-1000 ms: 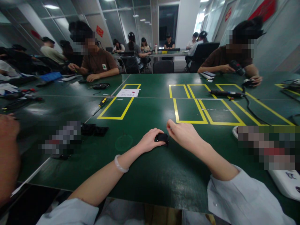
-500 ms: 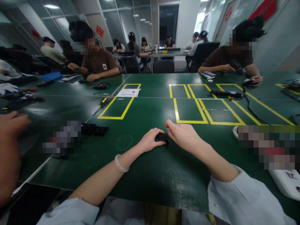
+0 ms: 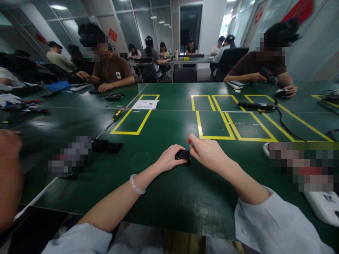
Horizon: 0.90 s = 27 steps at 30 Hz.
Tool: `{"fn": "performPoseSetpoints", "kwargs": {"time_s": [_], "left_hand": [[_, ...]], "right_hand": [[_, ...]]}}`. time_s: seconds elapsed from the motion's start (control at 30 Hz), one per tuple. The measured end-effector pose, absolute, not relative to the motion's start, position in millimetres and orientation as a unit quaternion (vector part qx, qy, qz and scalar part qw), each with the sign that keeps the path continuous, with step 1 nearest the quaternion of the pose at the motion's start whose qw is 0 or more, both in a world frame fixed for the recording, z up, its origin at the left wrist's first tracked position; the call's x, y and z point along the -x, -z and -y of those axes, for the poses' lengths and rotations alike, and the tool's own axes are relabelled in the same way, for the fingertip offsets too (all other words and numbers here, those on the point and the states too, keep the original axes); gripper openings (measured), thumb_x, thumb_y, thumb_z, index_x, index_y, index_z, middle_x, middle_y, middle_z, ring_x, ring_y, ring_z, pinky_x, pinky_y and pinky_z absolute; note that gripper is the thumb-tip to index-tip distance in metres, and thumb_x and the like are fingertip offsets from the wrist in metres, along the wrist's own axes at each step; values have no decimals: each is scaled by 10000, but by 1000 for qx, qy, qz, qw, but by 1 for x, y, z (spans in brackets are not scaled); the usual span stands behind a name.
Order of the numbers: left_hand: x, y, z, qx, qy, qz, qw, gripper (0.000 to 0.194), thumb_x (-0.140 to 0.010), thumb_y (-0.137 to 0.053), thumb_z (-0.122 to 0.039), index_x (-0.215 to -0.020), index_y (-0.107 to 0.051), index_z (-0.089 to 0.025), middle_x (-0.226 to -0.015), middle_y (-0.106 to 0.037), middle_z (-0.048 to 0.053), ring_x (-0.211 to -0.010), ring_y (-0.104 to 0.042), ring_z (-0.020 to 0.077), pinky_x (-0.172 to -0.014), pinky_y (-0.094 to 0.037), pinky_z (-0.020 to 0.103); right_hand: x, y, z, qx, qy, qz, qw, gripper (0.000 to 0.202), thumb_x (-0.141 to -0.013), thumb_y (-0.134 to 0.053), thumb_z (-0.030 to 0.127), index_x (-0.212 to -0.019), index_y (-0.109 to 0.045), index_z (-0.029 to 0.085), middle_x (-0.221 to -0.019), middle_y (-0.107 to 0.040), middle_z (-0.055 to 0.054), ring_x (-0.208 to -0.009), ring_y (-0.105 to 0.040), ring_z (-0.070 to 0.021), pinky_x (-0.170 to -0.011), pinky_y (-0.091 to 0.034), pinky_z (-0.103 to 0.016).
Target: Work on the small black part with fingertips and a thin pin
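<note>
A small black box-shaped object is gripped between the thumb and fingers of my left hand, low over the green table. I cannot make out its exact kind. My right hand is closed just to the right of it, thumb and forefinger curled together beside its right end. Whether anything lies between those fingertips is hidden, and I cannot tell if they touch the box.
Yellow tape rectangles mark the table ahead. A screwdriver and a paper sheet lie left of centre. Black parts sit nearer. At right are a white tray and a corded black tool. A neighbour's arm is far left.
My right hand has shifted very slightly around the box's right end. The neighbour's hand at far left has drawn back to the left. My left hand keeps its hold.
</note>
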<state>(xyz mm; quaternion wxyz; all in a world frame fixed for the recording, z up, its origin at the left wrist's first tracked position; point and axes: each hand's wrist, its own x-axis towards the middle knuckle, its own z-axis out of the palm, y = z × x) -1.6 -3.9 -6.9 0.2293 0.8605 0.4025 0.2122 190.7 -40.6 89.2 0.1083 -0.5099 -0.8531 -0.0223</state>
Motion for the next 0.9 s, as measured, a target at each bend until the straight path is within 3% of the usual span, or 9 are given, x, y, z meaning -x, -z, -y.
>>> {"fn": "performPoseSetpoints", "kwargs": {"time_s": [0.17, 0.43, 0.57, 0.8, 0.9], "left_hand": [[1, 6, 4, -862, -205, -403, 228, 373, -786, -652, -458, -1059, -559, -222, -991, -575, 28, -950, -544, 225, -834, -423, 335], [1, 7, 4, -861, -206, -406, 227, 367, -786, -651, -452, -1060, -560, -225, -1014, -572, 34, -950, -540, 228, -847, -424, 343], [1, 7, 4, -861, -207, -406, 226, 360, -785, -652, -451, -1048, -561, -222, -986, -573, 32, -948, -542, 230, -835, -426, 341], [1, 6, 4, -860, -210, -404, 232, 372, -784, -654, -446, -1071, -563, -227, -1032, -575, 35, -961, -540, 228, -853, -425, 346], [1, 6, 4, -860, -208, -406, 230, 359, -783, -656, -447, -1048, -563, -223, -1003, -574, 31, -947, -542, 225, -839, -427, 339]], "right_hand": [[-190, -89, 38, 530, 32, 845, 64, 236, -960, -316, 363, -979, -485, 200, -749, -676, -31, -629, -621, -164, -487, -181, -255], [-190, -89, 40, 506, 12, 855, 111, 175, -934, -340, 254, -1050, -462, 202, -821, -683, -20, -666, -629, -153, -508, -219, -249], [-189, -90, 39, 514, 25, 855, 68, 254, -958, -316, 389, -984, -492, 209, -736, -674, -28, -641, -628, -174, -500, -197, -256], [-189, -93, 43, 504, 2, 859, 93, 183, -930, -331, 242, -1055, -457, 196, -782, -679, -20, -641, -623, -155, -509, -219, -250], [-189, -92, 42, 510, 12, 855, 92, 196, -950, -318, 309, -1027, -463, 202, -769, -678, -18, -639, -626, -163, -507, -215, -252]]}}
